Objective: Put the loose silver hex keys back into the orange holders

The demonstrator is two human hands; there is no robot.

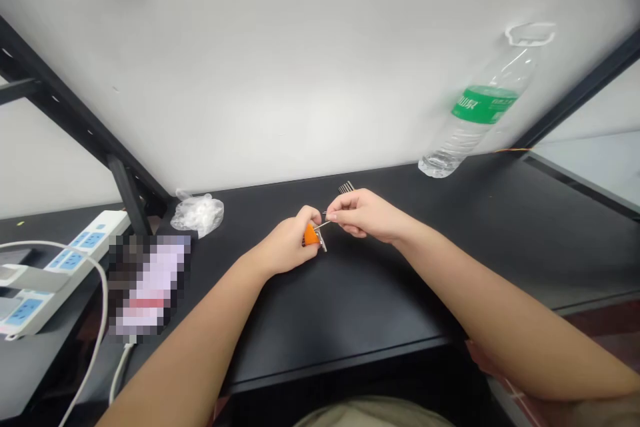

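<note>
Over the black tabletop, my left hand (295,240) is closed around a small orange piece with metal parts (311,235). Its exact kind cannot be made out. A thin metal rod (323,224) runs from the orange piece toward my right hand (363,213), whose thumb and fingers pinch the rod's far end. Just behind my right hand lies a small object with dark and light stripes (345,187), partly hidden by the fingers. The two hands are close together, fingertips a short gap apart.
A crumpled clear plastic bag (198,213) lies left, by the wall. A large empty bottle with a green label (485,104) leans against the wall at right. Far left are a white power strip (70,270), a blurred-out phone (150,287) and white cables (104,307).
</note>
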